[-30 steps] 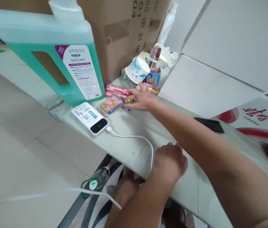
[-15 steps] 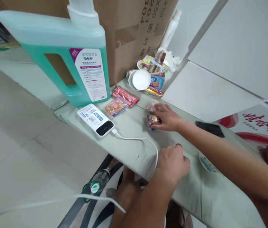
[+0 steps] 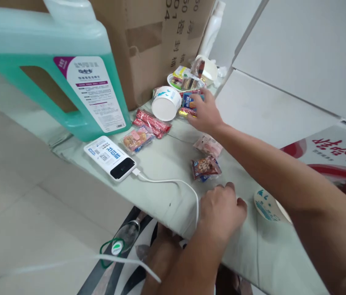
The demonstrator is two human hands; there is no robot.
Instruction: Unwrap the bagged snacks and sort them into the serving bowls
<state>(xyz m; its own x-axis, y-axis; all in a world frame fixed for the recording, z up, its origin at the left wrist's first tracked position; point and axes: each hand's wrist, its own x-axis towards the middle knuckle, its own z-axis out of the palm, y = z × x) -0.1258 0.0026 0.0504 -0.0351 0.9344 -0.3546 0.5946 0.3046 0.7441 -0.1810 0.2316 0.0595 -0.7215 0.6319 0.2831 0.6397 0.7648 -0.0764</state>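
My right hand [image 3: 206, 111] reaches over the snack pile at the back. Its fingers are apart over a blue snack packet [image 3: 188, 100] and a red and gold packet [image 3: 187, 112]; whether they touch is unclear. Closer to me lie a pink-white packet [image 3: 208, 145] and a chocolate-chip cookie packet [image 3: 206, 167]. My left hand [image 3: 222, 211] rests curled on the table near the front edge, its palm side hidden, with nothing visible in it. A white paper cup [image 3: 166, 104] lies beside the pile, its base toward me.
Red wrapped sticks [image 3: 152, 123] and a biscuit packet [image 3: 138, 138] lie left of centre. A white power bank [image 3: 109, 157] with a cable [image 3: 173, 180] is near the edge. A green liquid jug [image 3: 91, 102] stands before a cardboard box [image 3: 148, 45]. A paper bowl [image 3: 269, 206] sits under my right forearm.
My right hand has left the cookie packet and the pink-white packet on the table and moved back to the snack pile. My left hand stays put. The view has shifted slightly.
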